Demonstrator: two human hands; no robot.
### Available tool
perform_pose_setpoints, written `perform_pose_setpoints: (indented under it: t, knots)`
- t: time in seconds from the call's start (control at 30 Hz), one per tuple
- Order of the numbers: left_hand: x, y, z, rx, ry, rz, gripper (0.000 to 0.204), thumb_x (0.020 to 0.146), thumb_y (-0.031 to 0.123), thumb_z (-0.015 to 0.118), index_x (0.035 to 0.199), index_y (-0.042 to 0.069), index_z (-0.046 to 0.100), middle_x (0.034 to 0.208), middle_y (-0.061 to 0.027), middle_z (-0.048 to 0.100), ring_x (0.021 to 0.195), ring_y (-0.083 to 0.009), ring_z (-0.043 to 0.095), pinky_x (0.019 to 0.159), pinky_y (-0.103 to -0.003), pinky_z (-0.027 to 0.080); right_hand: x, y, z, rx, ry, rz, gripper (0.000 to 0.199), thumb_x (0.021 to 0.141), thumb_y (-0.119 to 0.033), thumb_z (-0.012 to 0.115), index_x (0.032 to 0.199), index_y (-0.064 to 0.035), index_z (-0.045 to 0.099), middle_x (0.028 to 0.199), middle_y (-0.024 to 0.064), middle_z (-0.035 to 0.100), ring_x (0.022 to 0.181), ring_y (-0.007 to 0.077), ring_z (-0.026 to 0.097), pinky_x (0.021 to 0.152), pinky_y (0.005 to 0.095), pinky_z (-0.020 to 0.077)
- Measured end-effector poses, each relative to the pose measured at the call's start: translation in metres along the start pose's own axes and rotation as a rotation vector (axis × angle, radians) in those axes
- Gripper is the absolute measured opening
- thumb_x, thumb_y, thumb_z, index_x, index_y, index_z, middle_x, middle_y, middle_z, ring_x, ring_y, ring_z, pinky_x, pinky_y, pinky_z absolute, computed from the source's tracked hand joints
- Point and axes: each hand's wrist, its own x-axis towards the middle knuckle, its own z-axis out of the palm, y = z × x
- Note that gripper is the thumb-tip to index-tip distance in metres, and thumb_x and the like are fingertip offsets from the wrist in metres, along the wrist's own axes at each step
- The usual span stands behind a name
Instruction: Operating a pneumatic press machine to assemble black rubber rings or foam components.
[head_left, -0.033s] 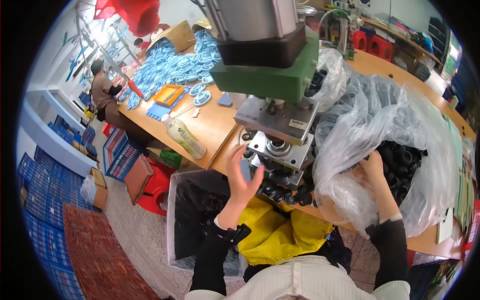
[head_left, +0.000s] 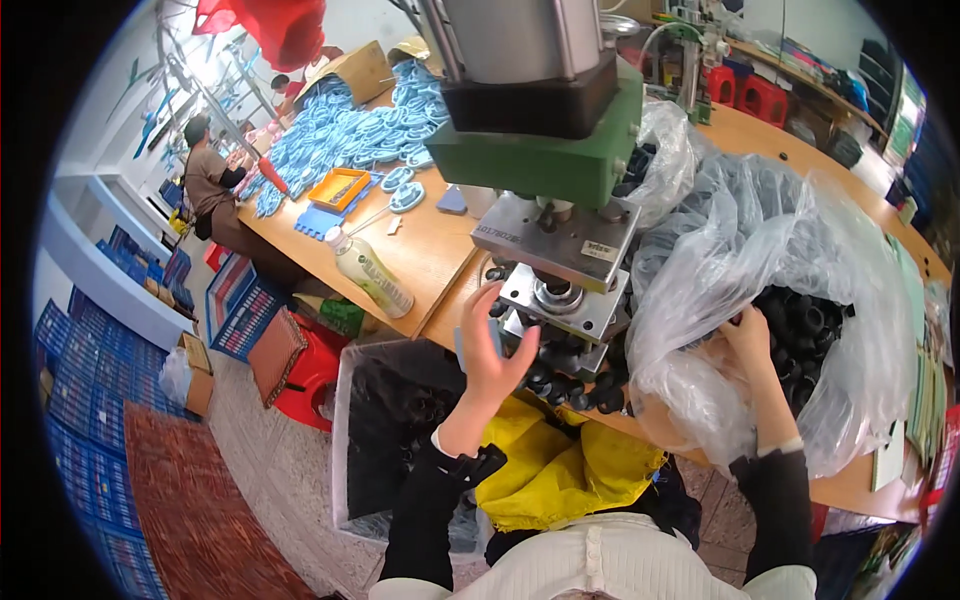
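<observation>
A bench press with a green head stands before me, its steel upper plate above a lower die plate with a round metal seat. Beside that lower plate's left edge is my left hand, thumb and fingers spread, holding nothing I can see. My right hand reaches into the mouth of a clear plastic bag full of black round parts. Its fingers are closed on a small dark part, of which only a bit shows at the fingertips. More black parts lie below the die.
A white bin with black contents stands below the table at left. On the table are a bottle, an orange tray and a heap of light-blue parts. A yellow cloth covers my lap. Another person works far left.
My left hand has shifted slightly right, nearer the die. A dark part now shows at my right fingertips, and that hand has barely moved.
</observation>
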Motion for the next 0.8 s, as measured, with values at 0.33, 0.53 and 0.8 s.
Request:
perform_pose_setpoints:
  t: [0.33,0.53,0.8]
  knots:
    - [0.052,0.006,0.069,-0.254,0.088,-0.228,0.032,0.068,0.021,0.076,0.089,0.000,0.064,0.077,-0.0081,0.067,0.071,-0.0216,0.063,0.068,-0.032,0.048,-0.094,-0.087,-0.060,0.720,-0.075,-0.078,0.054,0.072,-0.002,0.071,0.123,-0.0039,0.054,0.111,0.0053,0.059,0.088,0.0105,0.057,0.068,0.0218,0.0454]
    - [0.015,0.013,0.058,0.107,0.207,-0.279,0.036,0.069,0.015,0.075,0.100,0.002,0.061,0.089,-0.0124,0.064,0.083,-0.0277,0.062,0.076,-0.035,0.048,-0.096,-0.180,-0.022,0.688,-0.108,-0.330,0.056,0.070,-0.009,0.078,0.120,0.0026,0.054,0.106,0.0132,0.063,0.092,0.0174,0.060,0.078,0.0287,0.0477]
    - [-0.166,-0.076,-0.097,0.873,0.430,-0.651,0.077,0.069,0.025,0.079,0.128,-0.005,0.039,0.130,-0.0241,0.040,0.120,-0.0379,0.041,0.101,-0.044,0.034,-0.048,-0.250,0.021,0.654,-0.109,-0.350,0.035,0.070,-0.017,0.077,0.099,0.0004,0.064,0.088,0.0203,0.066,0.084,0.0358,0.063,0.072,0.0384,0.0500]
